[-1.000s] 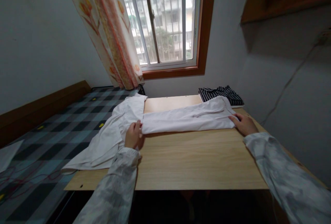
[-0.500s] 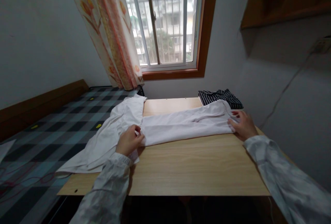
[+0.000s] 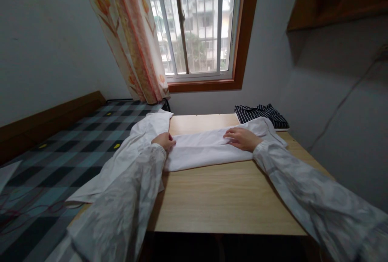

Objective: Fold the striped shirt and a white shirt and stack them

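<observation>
Pressing a white garment flat on the table

Both hands lie on the white garment [image 3: 200, 151] across the wooden table [image 3: 224, 201]. Left hand [image 3: 164, 140] curls loosely at its left fold; right hand [image 3: 241, 138] rests flat, fingers spread, mid-cloth. Striped clothing [image 3: 262, 114] sits behind.

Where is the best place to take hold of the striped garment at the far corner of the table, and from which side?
Probably its near edge, approached from the right. The striped garment lies flat and folded at the table's far right corner; the white garment overlaps its near-left side, so the right part is freer.
</observation>
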A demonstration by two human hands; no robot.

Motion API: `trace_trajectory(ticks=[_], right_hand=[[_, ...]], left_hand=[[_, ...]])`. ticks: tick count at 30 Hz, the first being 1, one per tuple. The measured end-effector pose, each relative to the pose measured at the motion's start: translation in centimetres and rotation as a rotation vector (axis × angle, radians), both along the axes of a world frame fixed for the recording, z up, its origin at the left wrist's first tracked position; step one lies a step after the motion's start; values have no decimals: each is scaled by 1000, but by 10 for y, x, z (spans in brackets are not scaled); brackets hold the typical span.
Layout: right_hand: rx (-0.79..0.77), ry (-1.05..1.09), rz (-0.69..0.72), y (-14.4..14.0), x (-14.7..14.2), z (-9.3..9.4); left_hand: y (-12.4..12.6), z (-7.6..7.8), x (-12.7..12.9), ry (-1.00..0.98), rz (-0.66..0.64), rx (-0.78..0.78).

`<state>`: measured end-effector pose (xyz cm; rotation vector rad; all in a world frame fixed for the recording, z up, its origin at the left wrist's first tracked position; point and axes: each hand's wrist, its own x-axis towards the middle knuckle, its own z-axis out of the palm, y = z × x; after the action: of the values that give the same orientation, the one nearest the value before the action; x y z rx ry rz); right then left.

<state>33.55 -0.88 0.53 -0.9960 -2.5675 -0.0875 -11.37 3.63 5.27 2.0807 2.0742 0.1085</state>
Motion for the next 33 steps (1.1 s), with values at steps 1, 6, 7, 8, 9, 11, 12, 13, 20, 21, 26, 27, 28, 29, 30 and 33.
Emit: trace_trajectory(ticks=[1, 6, 7, 8, 9, 11, 12, 13, 20, 21, 26, 27, 28, 29, 30, 33], right_hand=[[4, -26, 12, 3, -4, 0], [89, -39, -1, 12, -15, 5], [111, -17, -11, 14, -16, 7], [131, 5, -22, 16, -16, 8], [145, 22, -34, 18, -16, 8], [160, 25, -56, 21, -17, 8], [160, 10, -59, 22, -18, 8], [154, -10, -54, 22, -18, 7], [41, 12, -19, 19, -14, -4], [13, 55, -32, 21, -14, -7], [-168, 382, -225, 40, -19, -16], [-183, 419, -257, 42, -20, -16], [-185, 438, -275, 43, -20, -16], [-178, 440, -278, 43, -19, -16], [-164, 428, -267, 42, -18, -15], [-94, 345, -197, 36, -11, -15]], left_hand=[[2, -2, -3, -21, -22, -12], [13, -9, -12, -87, -50, 68], [15, -11, -13, -104, -46, 108], [18, -12, -14, -125, -42, 146], [20, -14, -14, -146, -35, 179], [24, -16, -13, -178, -13, 224], [25, -17, -12, -184, 8, 237], [26, -17, -10, -183, 38, 251], [10, -12, 22, -163, -400, 384], [6, -11, 30, -163, -537, 363], [-12, -12, 73, -95, -772, 306], [-14, -13, 79, -79, -754, 314], [-16, -14, 83, -57, -724, 322], [-17, -14, 85, -28, -687, 326], [-17, -14, 85, 5, -646, 327], [-16, -12, 76, 98, -528, 310]])
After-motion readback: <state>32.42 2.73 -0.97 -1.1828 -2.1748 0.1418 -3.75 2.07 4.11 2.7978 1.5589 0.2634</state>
